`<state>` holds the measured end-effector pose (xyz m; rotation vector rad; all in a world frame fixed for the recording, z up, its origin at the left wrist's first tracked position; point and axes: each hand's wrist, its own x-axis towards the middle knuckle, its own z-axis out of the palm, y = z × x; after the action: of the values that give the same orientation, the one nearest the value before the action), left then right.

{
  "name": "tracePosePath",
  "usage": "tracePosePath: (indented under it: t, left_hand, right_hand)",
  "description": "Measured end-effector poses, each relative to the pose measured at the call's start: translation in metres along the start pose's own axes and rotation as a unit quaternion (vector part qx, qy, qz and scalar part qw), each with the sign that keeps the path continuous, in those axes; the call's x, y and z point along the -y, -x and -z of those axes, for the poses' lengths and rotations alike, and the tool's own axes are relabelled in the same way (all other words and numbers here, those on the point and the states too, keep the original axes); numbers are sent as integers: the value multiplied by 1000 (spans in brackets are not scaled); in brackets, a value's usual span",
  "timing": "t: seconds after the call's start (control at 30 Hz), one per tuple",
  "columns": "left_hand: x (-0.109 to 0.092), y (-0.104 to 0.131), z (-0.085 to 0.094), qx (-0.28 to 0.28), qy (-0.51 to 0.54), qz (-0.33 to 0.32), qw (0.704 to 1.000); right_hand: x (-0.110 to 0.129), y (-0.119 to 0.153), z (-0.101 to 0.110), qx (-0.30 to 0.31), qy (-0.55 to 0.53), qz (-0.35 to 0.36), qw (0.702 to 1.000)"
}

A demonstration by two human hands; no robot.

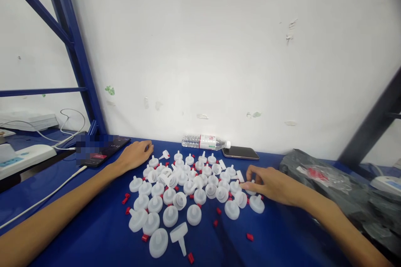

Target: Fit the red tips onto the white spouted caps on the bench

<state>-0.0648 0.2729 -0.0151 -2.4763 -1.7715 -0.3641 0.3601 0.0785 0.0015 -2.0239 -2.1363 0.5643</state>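
Spread over the blue table is a pile of white plastic nozzle caps, with small red tips scattered among and around them. My left hand rests on the table at the pile's far left, its fingers loosely curled with a gap by the thumb and nothing seen in them. At the pile's right edge, my right hand hovers low over a few caps. Its thumb and forefinger are apart. One cap lies partly hidden beneath that hand, and I see nothing held.
A clear water bottle lies by the wall beside a dark phone. Another phone with a white cable is at the left, near a power strip. A grey plastic bag covers the right side. Blue frame posts flank the table.
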Motion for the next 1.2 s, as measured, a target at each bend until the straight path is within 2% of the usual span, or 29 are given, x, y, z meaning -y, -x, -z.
tracePosePath:
  t: [0.13, 0.27, 0.33, 0.47, 0.6, 0.83, 1.03, 1.2]
  left_hand:
    - [-12, 7, 14, -82, 44, -9, 996]
    - [-32, 20, 30, -110, 104, -86, 985]
    - [-43, 28, 37, -92, 133, -137, 977]
    - [-66, 48, 44, -19, 169, -231, 958]
    - [-82, 65, 50, 48, 174, -285, 941]
    - [-88, 75, 51, 95, 185, -314, 926]
    - [-84, 71, 37, 97, 165, -320, 928]
    - [-83, 70, 32, 90, 133, -318, 934]
  right_hand:
    - [-2, -1, 0, 4, -16, 2, 1000]
    - [-2, -2, 0, 1, -14, -2, 1000]
    - [-2, -2, 0, 0, -13, -3, 1000]
    - [-2, -2, -1, -6, -3, -1, 1000]
    - [1, 0, -1, -4, -2, -6, 1000]
    - [3, 2, 4, 0, -24, -1, 1000]
    - [0, 2, 5, 16, -29, -6, 999]
    - [1, 3, 7, 20, -42, 3, 999]
